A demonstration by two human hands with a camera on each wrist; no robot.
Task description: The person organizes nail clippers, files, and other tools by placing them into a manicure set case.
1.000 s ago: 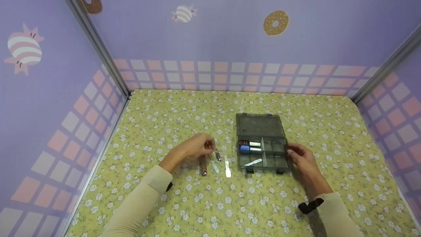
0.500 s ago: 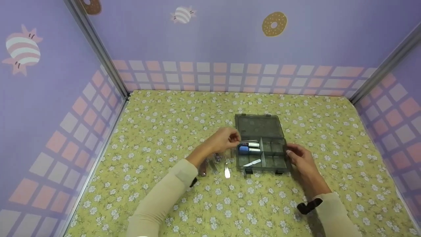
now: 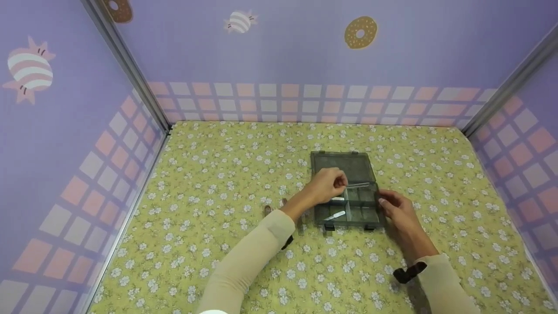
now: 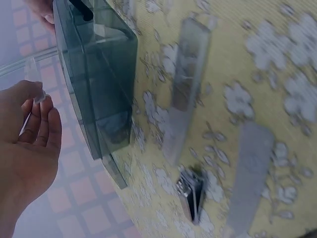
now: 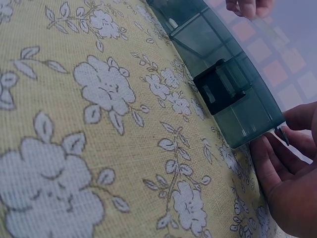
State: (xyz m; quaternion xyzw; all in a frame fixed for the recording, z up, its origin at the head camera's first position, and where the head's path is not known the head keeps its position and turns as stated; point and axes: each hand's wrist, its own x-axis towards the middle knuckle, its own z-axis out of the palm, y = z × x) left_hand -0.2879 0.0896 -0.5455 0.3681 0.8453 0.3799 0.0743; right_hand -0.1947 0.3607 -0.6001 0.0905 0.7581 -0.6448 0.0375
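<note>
One clear strip (image 3: 358,185), pinched by the left hand (image 3: 328,185), has crossed over the case (image 3: 355,166), apparently nearing its compartments (image 3: 363,197), the right hand (image 3: 401,213) gripping its edge

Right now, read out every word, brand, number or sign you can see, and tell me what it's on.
No text can be read.
Open box: no legible marking.
Clear strip and nail clipper: too small or blurred to tell.
Back wall: printed pictures such as a doughnut, no lettering.
</note>
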